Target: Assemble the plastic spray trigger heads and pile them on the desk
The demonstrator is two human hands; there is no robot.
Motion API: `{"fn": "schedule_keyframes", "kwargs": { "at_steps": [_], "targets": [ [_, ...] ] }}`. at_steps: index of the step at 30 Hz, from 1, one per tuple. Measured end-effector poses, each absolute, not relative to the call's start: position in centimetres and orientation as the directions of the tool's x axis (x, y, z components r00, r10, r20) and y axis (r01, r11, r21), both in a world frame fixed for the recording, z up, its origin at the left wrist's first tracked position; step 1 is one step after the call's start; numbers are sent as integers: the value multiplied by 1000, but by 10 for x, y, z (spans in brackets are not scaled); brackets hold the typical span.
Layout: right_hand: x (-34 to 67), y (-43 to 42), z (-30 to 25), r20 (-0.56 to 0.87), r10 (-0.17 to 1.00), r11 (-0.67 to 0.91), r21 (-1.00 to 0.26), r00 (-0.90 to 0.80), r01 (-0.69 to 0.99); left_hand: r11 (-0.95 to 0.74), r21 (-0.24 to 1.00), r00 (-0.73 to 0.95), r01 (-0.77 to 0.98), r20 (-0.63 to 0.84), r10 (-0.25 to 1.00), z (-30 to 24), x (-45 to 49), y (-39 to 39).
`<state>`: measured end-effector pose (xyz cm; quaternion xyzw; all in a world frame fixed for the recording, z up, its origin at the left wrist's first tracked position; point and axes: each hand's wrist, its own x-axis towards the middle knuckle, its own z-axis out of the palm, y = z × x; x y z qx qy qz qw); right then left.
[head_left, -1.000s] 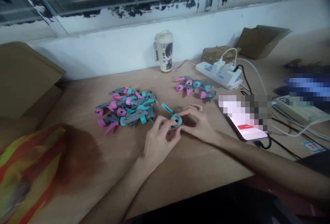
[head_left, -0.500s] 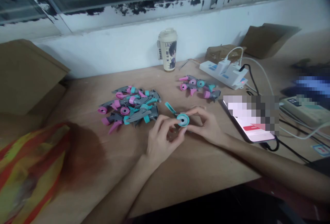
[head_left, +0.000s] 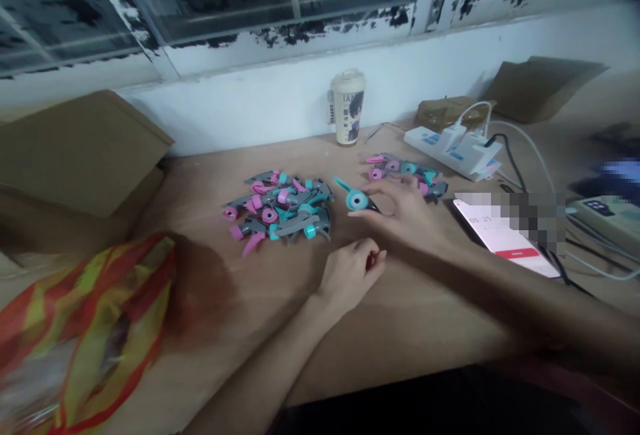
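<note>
My right hand reaches forward over the wooden table. It holds a grey sprayer head with a teal cap and a teal trigger, the fingers partly spread. That part is close to a small group of pink, teal and grey sprayer heads just beyond the fingers. My left hand rests nearer to me on the table, fingers curled in. A small reddish spot shows between its thumb and fingers; I cannot make out what it is. A larger pile of the same sprayer heads lies to the left.
A lidded coffee cup stands by the wall. A white power strip with plugs and cables sits at the right, with a lit phone in front. A cardboard box is at the left, a red-yellow bag near left.
The hands have parted. My right hand carried the teal-capped sprayer head forward toward the small group, and my left hand drew back with curled fingers. The view shifted, so everything sits further right.
</note>
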<state>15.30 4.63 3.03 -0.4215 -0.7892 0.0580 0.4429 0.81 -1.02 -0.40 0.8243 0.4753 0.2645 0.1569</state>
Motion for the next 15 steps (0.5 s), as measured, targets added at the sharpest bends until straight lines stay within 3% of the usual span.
{"fn": "schedule_keyframes", "kwargs": {
  "at_steps": [3,6,11,15],
  "targets": [
    [117,74,43,638,618,747,-293,-460,597,-490,497,417,716,257,872,-5,8,-10],
    [74,92,49,611,580,778,-219,-538,590,-480,492,415,726,243,877,-6,7,-10],
    [33,88,45,463,524,848,-206,-715,489,-459,459,404,761,220,888,-8,7,-9],
    [52,85,42,493,495,868,-254,-715,426,-441,491,372,751,237,898,-8,7,-8]
  ]
}}
